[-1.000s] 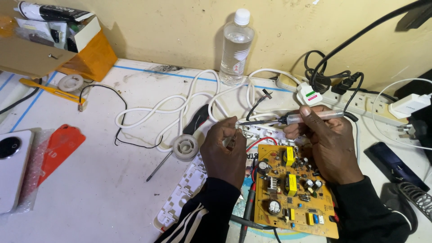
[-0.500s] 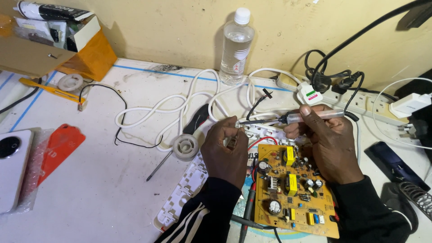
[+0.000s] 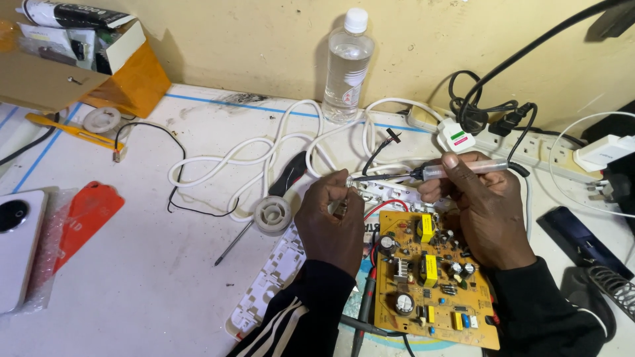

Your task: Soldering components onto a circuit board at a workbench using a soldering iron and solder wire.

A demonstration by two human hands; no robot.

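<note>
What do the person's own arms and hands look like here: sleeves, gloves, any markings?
Both hands are bare, with no gloves. The left hand comes out of a black sleeve with white stripes along it. The right hand has a plain black sleeve. No rings or watch can be seen.

The hands (image 3: 331,221) and soldering iron (image 3: 430,172) have barely shifted since earlier.

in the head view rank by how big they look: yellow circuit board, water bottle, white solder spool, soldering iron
1. circuit board
2. water bottle, though farther from the camera, so unsure
3. soldering iron in the right hand
4. solder spool
</note>
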